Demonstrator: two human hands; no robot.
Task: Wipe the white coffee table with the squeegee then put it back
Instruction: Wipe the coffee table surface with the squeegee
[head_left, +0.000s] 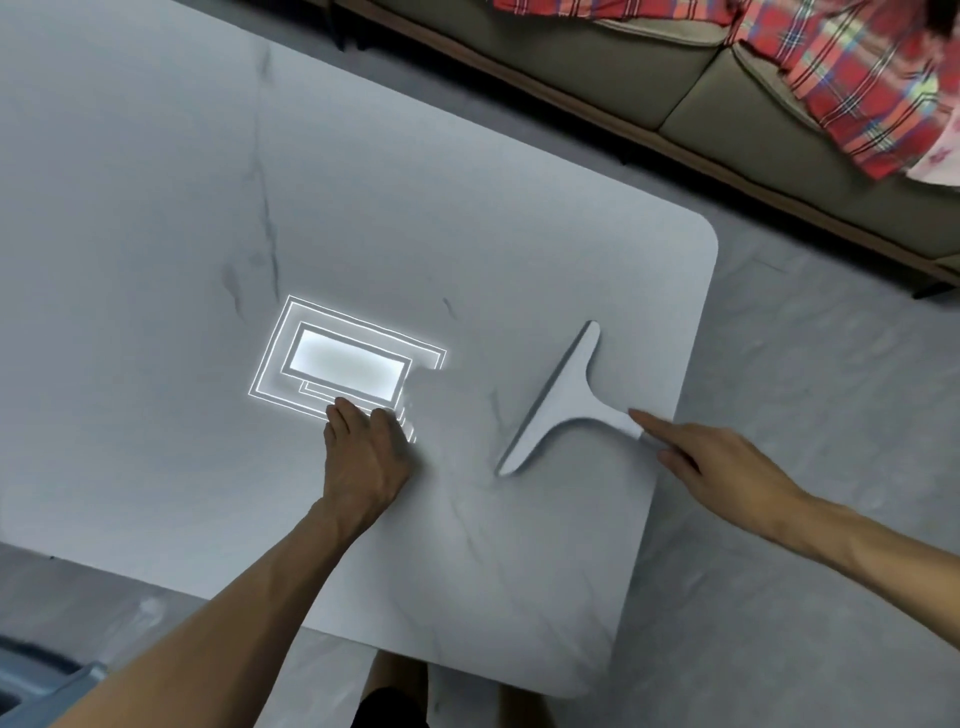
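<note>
My left hand (366, 449) is pressed flat on the white coffee table (156, 260), fingers loosely curled and gripping nothing, right at the near edge of a bright ceiling-light reflection (345, 366). The squeegee (558, 402) lies flat on the table toward its right edge, blade running diagonally. My right hand (719, 465) reaches in from the right with fingers spread, index fingertip just touching the handle end, not yet gripping it.
</note>
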